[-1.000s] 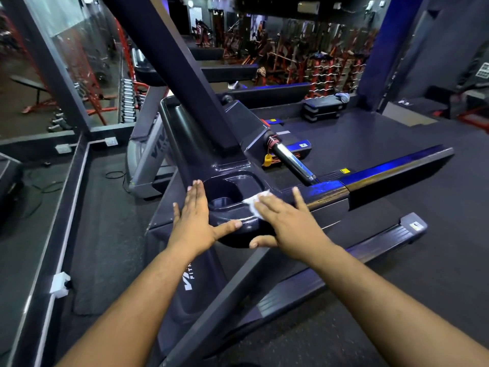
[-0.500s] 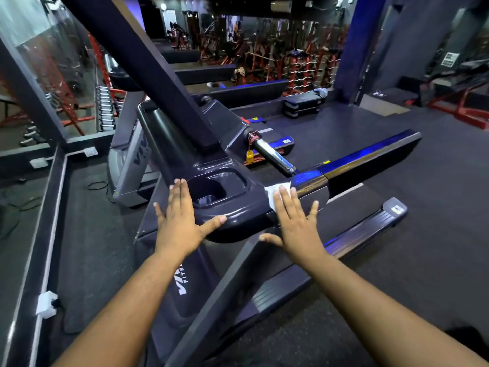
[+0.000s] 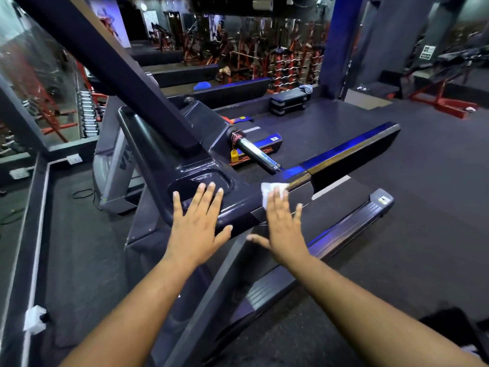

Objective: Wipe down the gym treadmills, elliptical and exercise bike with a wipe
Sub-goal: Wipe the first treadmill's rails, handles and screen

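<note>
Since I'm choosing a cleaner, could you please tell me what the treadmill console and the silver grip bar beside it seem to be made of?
Treadmill console: apparently moulded hard plastic, dark and glossy, with soft highlights on rounded edges.
Silver grip bar: probably polished or chromed metal, given its mirror-like streaks.
Wipe under the right hand: thin white paper or nonwoven; I can't tell which.

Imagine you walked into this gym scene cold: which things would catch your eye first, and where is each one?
Two flat hands in the middle foreground: the left hand rests by the cup holder on the dark treadmill console, and the right hand presses a white wipe where the handrail begins. That handrail glows blue as it runs off to the right, and red weight racks fill the background.
</note>
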`<state>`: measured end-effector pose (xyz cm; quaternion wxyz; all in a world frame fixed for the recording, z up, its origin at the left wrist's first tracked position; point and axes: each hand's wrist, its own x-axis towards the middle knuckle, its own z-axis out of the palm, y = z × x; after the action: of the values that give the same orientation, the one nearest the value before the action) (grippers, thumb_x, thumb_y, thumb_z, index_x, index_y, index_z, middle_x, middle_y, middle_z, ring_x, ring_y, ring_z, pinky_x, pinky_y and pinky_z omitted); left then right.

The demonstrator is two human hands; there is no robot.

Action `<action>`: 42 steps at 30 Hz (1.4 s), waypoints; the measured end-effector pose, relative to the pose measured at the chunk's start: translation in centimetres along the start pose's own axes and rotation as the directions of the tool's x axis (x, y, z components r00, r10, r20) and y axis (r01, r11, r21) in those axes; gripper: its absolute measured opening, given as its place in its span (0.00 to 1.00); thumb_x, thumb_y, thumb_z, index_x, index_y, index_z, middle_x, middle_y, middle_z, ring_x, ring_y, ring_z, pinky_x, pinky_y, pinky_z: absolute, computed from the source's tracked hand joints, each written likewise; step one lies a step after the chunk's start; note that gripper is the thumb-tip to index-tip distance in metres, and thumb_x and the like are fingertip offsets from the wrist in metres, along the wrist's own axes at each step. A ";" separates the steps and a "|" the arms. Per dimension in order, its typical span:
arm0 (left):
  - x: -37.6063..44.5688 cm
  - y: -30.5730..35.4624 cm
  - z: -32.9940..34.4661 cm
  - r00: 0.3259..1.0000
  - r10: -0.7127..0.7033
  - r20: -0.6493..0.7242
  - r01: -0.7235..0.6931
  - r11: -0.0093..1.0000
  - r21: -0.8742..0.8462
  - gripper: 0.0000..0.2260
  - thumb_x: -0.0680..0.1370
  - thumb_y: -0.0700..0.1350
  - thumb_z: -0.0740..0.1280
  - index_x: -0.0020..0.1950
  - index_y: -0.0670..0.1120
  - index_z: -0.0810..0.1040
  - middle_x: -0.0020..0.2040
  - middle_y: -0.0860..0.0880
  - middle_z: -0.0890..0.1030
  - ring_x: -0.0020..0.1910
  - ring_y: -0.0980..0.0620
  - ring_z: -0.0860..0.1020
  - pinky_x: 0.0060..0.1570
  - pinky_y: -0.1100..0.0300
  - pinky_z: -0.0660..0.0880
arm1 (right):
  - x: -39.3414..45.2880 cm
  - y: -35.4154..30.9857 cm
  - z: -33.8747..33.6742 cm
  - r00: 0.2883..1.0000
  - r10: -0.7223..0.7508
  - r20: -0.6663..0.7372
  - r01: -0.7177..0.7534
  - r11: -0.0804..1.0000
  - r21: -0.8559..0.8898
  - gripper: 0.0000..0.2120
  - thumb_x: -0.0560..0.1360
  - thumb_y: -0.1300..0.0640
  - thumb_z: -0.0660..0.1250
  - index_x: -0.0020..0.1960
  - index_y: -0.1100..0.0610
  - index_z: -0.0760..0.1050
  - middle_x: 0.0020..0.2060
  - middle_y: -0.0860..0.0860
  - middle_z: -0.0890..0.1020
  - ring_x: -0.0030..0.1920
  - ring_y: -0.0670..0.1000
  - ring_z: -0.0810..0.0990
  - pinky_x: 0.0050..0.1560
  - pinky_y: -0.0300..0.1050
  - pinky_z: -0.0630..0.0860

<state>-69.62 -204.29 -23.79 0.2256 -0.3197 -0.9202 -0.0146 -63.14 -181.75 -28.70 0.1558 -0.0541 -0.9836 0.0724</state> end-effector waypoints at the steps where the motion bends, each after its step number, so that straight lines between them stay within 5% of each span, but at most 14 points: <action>1: 0.0 0.0 0.0 1.000 -0.002 -0.009 0.002 1.000 -0.004 0.38 0.77 0.65 0.56 0.81 0.44 0.63 0.81 0.44 0.62 0.81 0.45 0.60 0.75 0.29 0.49 | -0.5 -1.3 0.2 0.996 -0.085 -0.001 0.085 0.996 -0.006 0.57 0.69 0.21 0.51 0.83 0.61 0.43 0.82 0.56 0.40 0.81 0.59 0.39 0.74 0.76 0.46; 3: -0.1 -0.3 0.1 1.000 0.002 -0.026 -0.002 1.000 -0.005 0.40 0.76 0.66 0.56 0.81 0.43 0.61 0.82 0.44 0.61 0.81 0.45 0.60 0.76 0.30 0.50 | -1.8 -3.7 1.5 0.964 -0.264 -0.040 0.263 0.964 -0.041 0.56 0.70 0.22 0.52 0.83 0.60 0.44 0.82 0.56 0.41 0.82 0.60 0.43 0.73 0.77 0.52; 5: -0.4 -0.5 0.2 1.000 0.001 -0.029 -0.001 1.000 -0.002 0.41 0.76 0.66 0.56 0.82 0.42 0.59 0.82 0.44 0.59 0.81 0.45 0.59 0.76 0.31 0.50 | -2.3 -4.2 2.6 0.951 -0.298 -0.078 0.292 0.953 -0.086 0.56 0.71 0.22 0.53 0.83 0.58 0.40 0.82 0.55 0.41 0.82 0.59 0.45 0.72 0.77 0.55; 11: -1.7 -1.7 0.6 0.995 -0.102 0.010 0.103 0.991 -0.088 0.46 0.76 0.71 0.57 0.84 0.43 0.51 0.84 0.45 0.53 0.83 0.46 0.51 0.79 0.35 0.49 | 0.3 -0.2 1.5 0.997 0.016 -0.076 -0.017 1.000 -0.017 0.58 0.69 0.22 0.52 0.82 0.61 0.43 0.82 0.58 0.44 0.82 0.59 0.42 0.70 0.79 0.47; 17: -2.9 -3.0 0.6 0.988 -0.155 0.020 0.155 0.957 -0.245 0.51 0.72 0.70 0.66 0.84 0.44 0.48 0.84 0.44 0.50 0.83 0.46 0.48 0.80 0.42 0.46 | 0.3 -5.9 -0.9 0.889 -0.442 -0.125 0.426 0.895 -0.134 0.50 0.73 0.25 0.58 0.82 0.59 0.55 0.81 0.55 0.58 0.82 0.55 0.51 0.70 0.81 0.50; 19: -3.5 -3.8 0.6 0.985 -0.168 0.037 0.172 0.952 -0.255 0.52 0.72 0.68 0.69 0.84 0.44 0.48 0.84 0.45 0.50 0.83 0.47 0.48 0.80 0.41 0.47 | 0.2 -7.2 -0.7 0.831 -0.533 -0.158 0.510 0.844 -0.166 0.40 0.78 0.36 0.64 0.81 0.58 0.58 0.81 0.55 0.60 0.81 0.55 0.53 0.72 0.78 0.53; 22: -4.3 -4.8 0.5 0.984 -0.167 0.064 0.178 0.944 -0.279 0.51 0.71 0.68 0.69 0.84 0.45 0.50 0.84 0.47 0.51 0.83 0.50 0.47 0.80 0.39 0.48 | 0.6 -7.8 -0.4 0.719 -0.666 -0.198 0.650 0.745 -0.149 0.27 0.81 0.57 0.59 0.79 0.57 0.62 0.79 0.54 0.63 0.80 0.56 0.59 0.75 0.69 0.57; 25: -4.7 -4.9 -0.2 0.987 -0.137 0.083 0.155 0.944 -0.292 0.48 0.72 0.70 0.65 0.84 0.48 0.52 0.84 0.50 0.51 0.83 0.52 0.46 0.80 0.38 0.44 | 2.0 -7.4 -1.5 0.681 -0.688 -0.251 0.708 0.706 -0.012 0.21 0.79 0.62 0.59 0.71 0.57 0.74 0.73 0.53 0.74 0.75 0.54 0.70 0.75 0.61 0.64; 27: -4.4 -4.6 -0.8 0.989 -0.130 0.065 0.144 0.933 -0.329 0.45 0.73 0.72 0.62 0.84 0.50 0.54 0.84 0.52 0.53 0.83 0.53 0.48 0.79 0.38 0.42 | 2.7 -6.8 -2.5 0.696 -0.634 -0.338 0.701 0.701 0.129 0.17 0.78 0.63 0.60 0.64 0.58 0.80 0.65 0.53 0.81 0.68 0.52 0.77 0.71 0.55 0.70; 29: -3.6 -3.9 -1.5 0.992 -0.127 0.026 0.127 0.911 -0.393 0.42 0.75 0.72 0.59 0.83 0.51 0.58 0.82 0.53 0.58 0.82 0.53 0.53 0.80 0.39 0.43 | 2.6 -6.4 -4.3 0.812 -0.432 -0.392 0.570 0.731 0.376 0.15 0.77 0.65 0.63 0.60 0.57 0.83 0.59 0.50 0.84 0.62 0.47 0.80 0.67 0.49 0.74; 33: -0.8 -1.4 -2.9 0.990 -0.139 0.011 0.114 0.768 -0.630 0.34 0.75 0.69 0.59 0.74 0.49 0.74 0.71 0.51 0.77 0.74 0.53 0.70 0.79 0.50 0.46 | 1.7 -6.6 -7.7 0.970 -0.010 -0.244 0.199 0.611 0.766 0.12 0.78 0.65 0.69 0.57 0.52 0.83 0.52 0.41 0.85 0.56 0.42 0.83 0.59 0.40 0.77; 39: 2.9 3.1 -3.6 0.987 -0.132 0.095 0.150 0.510 -0.847 0.06 0.80 0.51 0.68 0.51 0.52 0.84 0.44 0.58 0.85 0.45 0.56 0.82 0.78 0.50 0.58 | 0.1 -4.2 -9.4 0.961 0.258 -0.101 -0.016 0.417 0.909 0.04 0.77 0.63 0.73 0.48 0.55 0.80 0.43 0.46 0.85 0.43 0.45 0.82 0.46 0.40 0.77; 42: 4.2 4.7 -4.3 0.981 -0.147 0.130 0.177 0.375 -0.910 0.04 0.80 0.45 0.71 0.47 0.53 0.84 0.39 0.60 0.84 0.39 0.63 0.80 0.53 0.63 0.73 | -0.7 -2.3 -10.3 0.937 0.340 -0.083 -0.065 0.403 0.913 0.05 0.77 0.64 0.72 0.47 0.55 0.82 0.42 0.48 0.86 0.43 0.45 0.82 0.46 0.44 0.79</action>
<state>-68.00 -198.87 -18.70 -0.0026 -0.2996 -0.7891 -0.5362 -59.44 -182.80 -18.82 0.2756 -0.0916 -0.7487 0.5959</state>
